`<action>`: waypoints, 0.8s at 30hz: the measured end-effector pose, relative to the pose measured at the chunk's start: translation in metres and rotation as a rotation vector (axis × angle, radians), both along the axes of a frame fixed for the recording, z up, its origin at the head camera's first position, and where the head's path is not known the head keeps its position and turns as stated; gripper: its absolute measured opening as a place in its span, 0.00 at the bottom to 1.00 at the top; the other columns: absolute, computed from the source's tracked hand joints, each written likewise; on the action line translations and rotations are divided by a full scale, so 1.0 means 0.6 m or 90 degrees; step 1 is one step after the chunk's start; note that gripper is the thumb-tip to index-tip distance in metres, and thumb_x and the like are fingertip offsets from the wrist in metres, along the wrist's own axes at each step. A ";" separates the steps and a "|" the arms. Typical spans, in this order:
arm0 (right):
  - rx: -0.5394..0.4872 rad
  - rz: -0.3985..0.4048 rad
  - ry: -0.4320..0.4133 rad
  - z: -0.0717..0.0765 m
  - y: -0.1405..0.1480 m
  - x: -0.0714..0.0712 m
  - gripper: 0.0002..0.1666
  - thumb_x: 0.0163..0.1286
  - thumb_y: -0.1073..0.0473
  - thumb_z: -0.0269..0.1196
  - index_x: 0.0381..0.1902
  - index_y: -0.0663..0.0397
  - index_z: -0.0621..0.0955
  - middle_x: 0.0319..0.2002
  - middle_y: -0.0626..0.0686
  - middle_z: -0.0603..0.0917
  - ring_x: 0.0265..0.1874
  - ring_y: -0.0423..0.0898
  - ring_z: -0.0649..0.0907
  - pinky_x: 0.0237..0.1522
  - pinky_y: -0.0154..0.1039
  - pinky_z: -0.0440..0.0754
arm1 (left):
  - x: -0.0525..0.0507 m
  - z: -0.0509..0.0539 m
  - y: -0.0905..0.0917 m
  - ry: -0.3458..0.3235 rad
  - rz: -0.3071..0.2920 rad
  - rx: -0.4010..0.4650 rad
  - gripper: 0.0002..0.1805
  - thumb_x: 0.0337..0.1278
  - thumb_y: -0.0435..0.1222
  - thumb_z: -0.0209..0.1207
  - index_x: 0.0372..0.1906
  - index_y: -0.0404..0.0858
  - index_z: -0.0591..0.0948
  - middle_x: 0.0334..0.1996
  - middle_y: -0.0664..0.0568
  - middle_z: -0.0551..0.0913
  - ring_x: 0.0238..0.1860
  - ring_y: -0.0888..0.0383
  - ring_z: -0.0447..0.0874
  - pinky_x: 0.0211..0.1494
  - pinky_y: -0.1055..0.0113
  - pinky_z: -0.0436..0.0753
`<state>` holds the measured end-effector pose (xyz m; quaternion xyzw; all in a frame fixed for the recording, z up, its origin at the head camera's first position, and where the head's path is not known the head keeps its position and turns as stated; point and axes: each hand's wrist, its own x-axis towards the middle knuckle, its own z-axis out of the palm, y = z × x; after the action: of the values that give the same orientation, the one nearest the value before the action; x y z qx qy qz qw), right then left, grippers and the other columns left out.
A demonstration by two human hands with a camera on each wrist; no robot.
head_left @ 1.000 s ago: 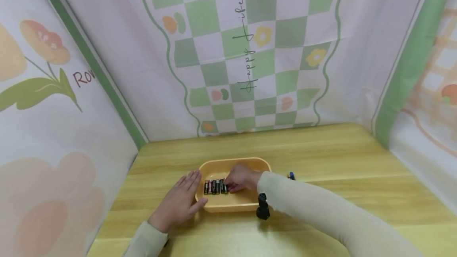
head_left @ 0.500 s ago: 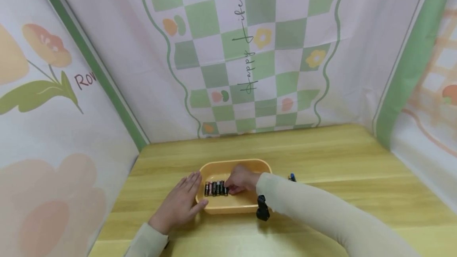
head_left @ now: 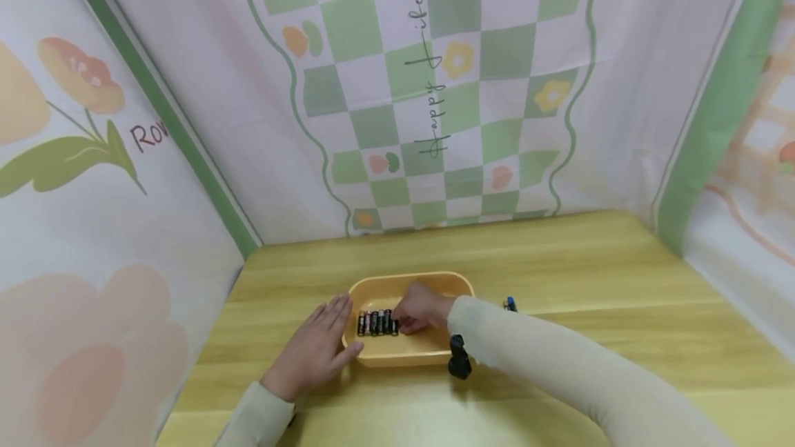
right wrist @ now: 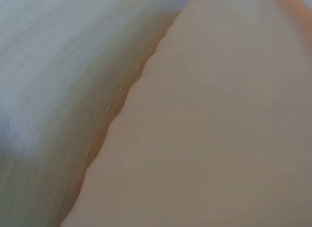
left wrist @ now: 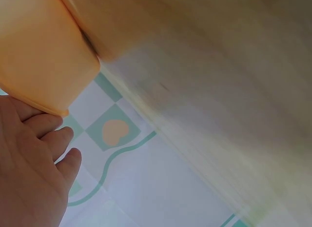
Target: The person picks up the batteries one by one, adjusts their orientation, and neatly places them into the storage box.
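Observation:
A row of several batteries [head_left: 375, 323] lies side by side in the left half of an orange-yellow plastic tray [head_left: 413, 361]. My right hand [head_left: 422, 308] reaches into the tray with bent fingers and pinches the battery [head_left: 394, 328] at the row's right end; the fingers partly hide it. The right wrist view is filled by a blurred peach surface that hides the fingertips. My left hand [head_left: 313, 350] rests against the tray's left end, fingers straight and thumb at the near rim. In the left wrist view, the left fingertips [left wrist: 63, 139] lie along the tray's rim [left wrist: 46, 109].
A small blue-and-dark item [head_left: 511, 304] lies right of the tray, partly hidden by the right sleeve [head_left: 534, 343]. The wooden table [head_left: 559, 254] ends at a patterned cloth [head_left: 428, 88] behind, with more cloth at both sides.
Both hands stay nearly in place; the right fingers make only a slight shift at the row's right end. The view tilts a little.

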<state>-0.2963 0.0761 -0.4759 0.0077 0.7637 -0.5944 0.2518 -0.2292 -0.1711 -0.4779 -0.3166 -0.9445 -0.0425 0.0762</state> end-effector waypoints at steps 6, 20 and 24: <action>0.002 0.020 0.008 0.003 0.007 0.001 0.06 0.58 0.72 0.66 0.30 0.73 0.80 0.25 0.63 0.83 0.20 0.51 0.84 0.29 0.44 0.87 | 0.000 0.000 0.001 0.014 -0.009 0.006 0.43 0.71 0.59 0.45 0.74 0.30 0.56 0.75 0.40 0.53 0.74 0.46 0.51 0.74 0.50 0.53; -0.038 0.101 0.040 0.037 0.024 0.011 0.10 0.62 0.68 0.63 0.32 0.77 0.81 0.29 0.66 0.84 0.24 0.53 0.84 0.36 0.46 0.86 | -0.002 0.007 0.003 0.017 -0.008 -0.013 0.43 0.71 0.60 0.42 0.74 0.30 0.56 0.75 0.40 0.53 0.74 0.46 0.51 0.74 0.51 0.52; -0.045 0.120 0.033 0.045 0.026 0.017 0.11 0.63 0.68 0.63 0.35 0.78 0.81 0.31 0.67 0.84 0.25 0.51 0.84 0.38 0.46 0.86 | 0.001 0.006 0.002 0.006 -0.004 -0.017 0.43 0.71 0.59 0.43 0.74 0.30 0.56 0.75 0.41 0.52 0.74 0.46 0.50 0.74 0.51 0.52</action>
<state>-0.2861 0.0914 -0.4488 -0.0881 0.7458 -0.5947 0.2870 -0.2285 -0.1696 -0.4741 -0.3208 -0.9436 -0.0288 0.0767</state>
